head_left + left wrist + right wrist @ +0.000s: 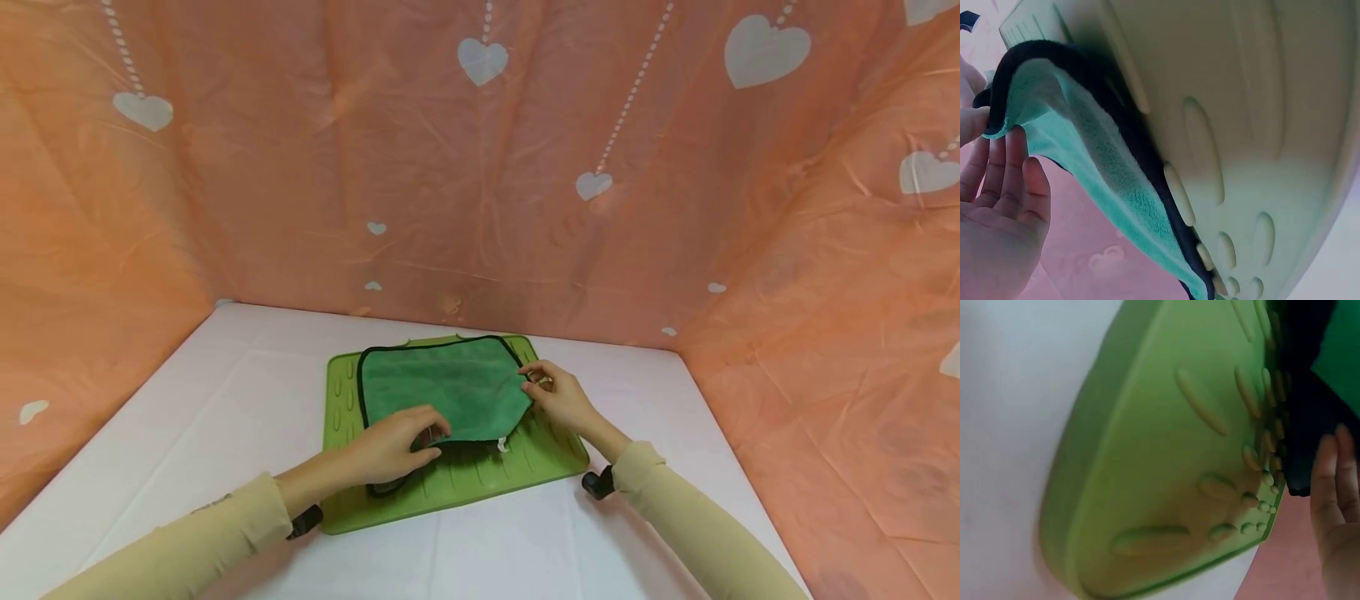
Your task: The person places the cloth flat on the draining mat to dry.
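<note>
A green cloth [442,387] with black edging lies over a lime-green ridged mat [480,475]. My left hand [390,442] pinches its near edge; in the left wrist view the thumb and fingers [1015,150] meet at a raised, curling part of the cloth [1129,169]. On the right, my right hand [558,400] grips the cloth's right edge between thumb and fingers. Its fingers [1329,475] show against the dark underside of the cloth in the right wrist view. A small white tag [502,444] hangs from the near edge. Part of the black edging shows below my left hand.
The mat rests on a white-covered table [255,392]. Orange sheeting [420,167] with white hearts stands around the back and both sides. Black straps or mounts [597,483] sit under both wrists.
</note>
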The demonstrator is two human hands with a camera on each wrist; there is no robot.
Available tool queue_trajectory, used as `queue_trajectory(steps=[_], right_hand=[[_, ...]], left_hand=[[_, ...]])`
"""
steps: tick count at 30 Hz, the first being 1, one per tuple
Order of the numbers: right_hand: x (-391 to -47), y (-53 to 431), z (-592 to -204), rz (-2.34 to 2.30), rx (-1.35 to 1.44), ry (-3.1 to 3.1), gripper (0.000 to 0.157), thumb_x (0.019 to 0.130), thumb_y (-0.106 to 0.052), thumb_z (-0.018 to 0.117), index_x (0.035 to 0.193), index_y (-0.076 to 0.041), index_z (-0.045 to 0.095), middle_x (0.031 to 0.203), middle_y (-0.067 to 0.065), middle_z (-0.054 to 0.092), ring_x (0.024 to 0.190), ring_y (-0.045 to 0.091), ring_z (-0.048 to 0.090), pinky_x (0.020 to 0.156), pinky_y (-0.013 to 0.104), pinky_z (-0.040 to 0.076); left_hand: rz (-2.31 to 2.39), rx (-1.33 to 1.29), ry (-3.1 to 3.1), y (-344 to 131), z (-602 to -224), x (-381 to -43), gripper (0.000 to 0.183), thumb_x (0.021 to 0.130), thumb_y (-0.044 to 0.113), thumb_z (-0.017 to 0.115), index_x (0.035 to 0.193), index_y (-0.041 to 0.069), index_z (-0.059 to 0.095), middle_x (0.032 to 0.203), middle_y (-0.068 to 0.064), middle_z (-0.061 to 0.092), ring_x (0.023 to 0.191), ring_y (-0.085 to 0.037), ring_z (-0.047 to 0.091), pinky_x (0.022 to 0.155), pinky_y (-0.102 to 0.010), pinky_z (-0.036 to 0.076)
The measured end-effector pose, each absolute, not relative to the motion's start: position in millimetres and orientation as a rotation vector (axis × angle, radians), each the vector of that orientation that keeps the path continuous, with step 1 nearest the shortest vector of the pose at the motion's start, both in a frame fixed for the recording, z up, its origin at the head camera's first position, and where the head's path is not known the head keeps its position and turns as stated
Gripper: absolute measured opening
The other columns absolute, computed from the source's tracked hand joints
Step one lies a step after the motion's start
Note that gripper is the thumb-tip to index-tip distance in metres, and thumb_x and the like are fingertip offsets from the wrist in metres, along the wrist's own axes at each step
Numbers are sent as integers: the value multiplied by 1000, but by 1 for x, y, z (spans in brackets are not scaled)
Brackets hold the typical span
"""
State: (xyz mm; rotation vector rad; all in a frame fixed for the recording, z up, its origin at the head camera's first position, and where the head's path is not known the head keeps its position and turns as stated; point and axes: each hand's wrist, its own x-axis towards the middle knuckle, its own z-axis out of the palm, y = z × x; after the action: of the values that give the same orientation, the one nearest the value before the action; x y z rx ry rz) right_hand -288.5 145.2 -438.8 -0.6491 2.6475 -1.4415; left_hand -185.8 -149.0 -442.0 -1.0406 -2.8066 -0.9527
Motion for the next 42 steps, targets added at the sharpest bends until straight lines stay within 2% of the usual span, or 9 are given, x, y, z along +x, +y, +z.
queue_trajectory(steps=[3, 7, 10, 14, 21, 28, 31, 37, 42], right_hand=[[-291, 148, -439, -1434, -666, 2670, 27, 93, -7, 60, 119, 1, 59, 97, 18, 56, 57, 23, 53, 51, 32, 47], [-291, 153, -439, -1363, -651, 2699, 26, 93, -11, 62, 118, -5, 61, 97, 12, 57, 53, 13, 47, 46, 24, 39], [-290, 157, -440, -1270, -647, 2720, 26, 92, -15, 63, 117, -10, 62, 99, 7, 58, 62, 12, 54, 51, 25, 43], [-289, 160, -446, -1122, -653, 2747, 25, 92, -14, 64, 116, -11, 63, 102, 6, 60, 74, 15, 58, 59, 28, 46], [-286, 168, -458, -934, -806, 2801, 24, 90, -14, 66, 113, -11, 66, 100, 4, 60, 87, 16, 54, 75, 35, 46], [-273, 181, -457, -945, -865, 2871, 26, 90, -21, 67, 114, -10, 65, 108, 6, 56, 72, 12, 50, 64, 29, 44], [-265, 186, -455, -946, -942, 2889, 24, 89, -20, 68, 111, -11, 66, 109, 4, 56, 73, 12, 50, 63, 26, 44], [-247, 197, -454, -958, -1148, 2805, 20, 86, -21, 71, 105, -15, 67, 110, -4, 56, 84, 15, 54, 68, 28, 48], [-239, 196, -458, -840, -1243, 2762, 26, 82, -34, 74, 105, -24, 66, 115, -8, 56, 106, 17, 53, 88, 39, 47]], left_hand=[[-971, -1049, -2808, -150, -440, -186, 23, 90, 16, 66, 112, 17, 59, 106, 8, 57, 85, -2, 54, 71, -22, 49], [-976, -1083, -2836, -148, -439, -184, 23, 91, 18, 65, 113, 17, 59, 105, 8, 57, 85, -1, 54, 71, -21, 49], [-954, -1112, -2882, -145, -441, -181, 22, 91, 20, 65, 113, 19, 60, 103, 10, 57, 87, -1, 55, 72, -21, 49], [-919, -1151, -2941, -142, -448, -179, 21, 91, 20, 65, 111, 22, 60, 100, 13, 57, 85, 1, 54, 71, -20, 48], [-917, -1196, -2968, -143, -454, -176, 23, 89, 19, 67, 111, 23, 61, 103, 13, 56, 81, 3, 52, 69, -18, 48], [-865, -1213, -2967, -155, -451, -167, 26, 87, 21, 70, 111, 25, 61, 102, 14, 54, 78, 2, 50, 65, -18, 46], [-852, -1205, -2977, -164, -451, -161, 27, 87, 22, 71, 112, 26, 61, 103, 15, 54, 79, 2, 51, 65, -18, 46], [-830, -1217, -2933, -181, -454, -150, 26, 86, 21, 72, 110, 27, 62, 104, 15, 55, 82, 2, 52, 67, -18, 47], [-825, -1234, -2862, -195, -455, -145, 24, 84, 15, 73, 103, 24, 63, 100, 14, 55, 81, 2, 52, 67, -18, 48]])
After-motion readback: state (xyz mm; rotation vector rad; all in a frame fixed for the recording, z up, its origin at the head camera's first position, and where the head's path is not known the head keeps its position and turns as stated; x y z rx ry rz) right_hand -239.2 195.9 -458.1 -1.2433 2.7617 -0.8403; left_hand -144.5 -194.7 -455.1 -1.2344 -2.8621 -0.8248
